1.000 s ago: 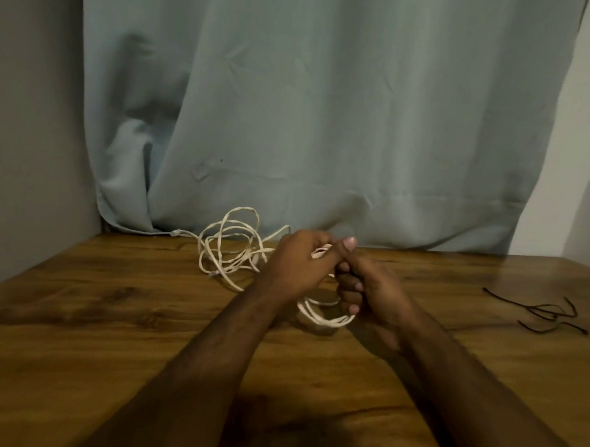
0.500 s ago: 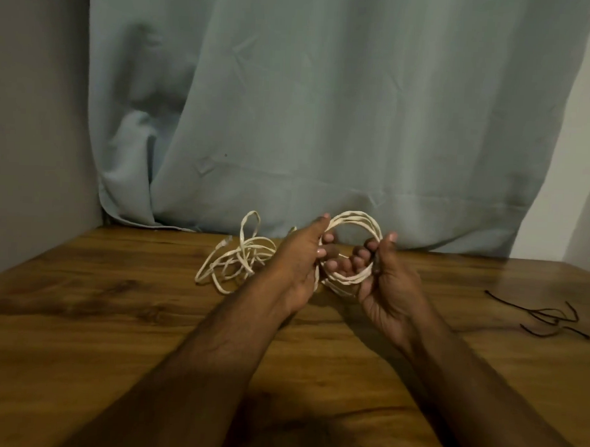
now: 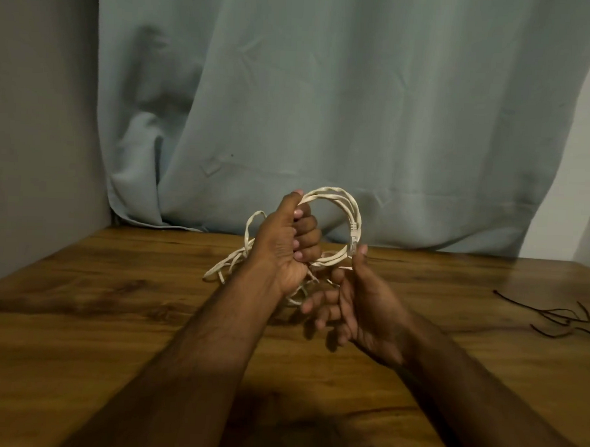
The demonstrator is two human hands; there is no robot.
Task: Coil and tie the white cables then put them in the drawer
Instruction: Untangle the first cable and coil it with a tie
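Observation:
A white cable is partly wound into a small coil (image 3: 337,204) held upright above the wooden table (image 3: 116,317). My left hand (image 3: 286,246) grips the coil's left side in a fist. My right hand (image 3: 354,302) is lower and to the right. Its thumb and forefinger pinch the coil's lower right part next to the clear plug (image 3: 353,242), and its other fingers are loosely spread. The rest of the white cable (image 3: 225,266) lies loose on the table behind my left forearm, partly hidden by it.
Several thin black ties (image 3: 558,316) lie on the table at the right edge. A pale green curtain (image 3: 324,107) hangs behind the table, and a grey wall (image 3: 39,130) closes the left side. No drawer is in view.
The coil has been lifted off the table and now stands upright. My left hand closed into a fist round its left side, and my right hand slid down to its lower right part.

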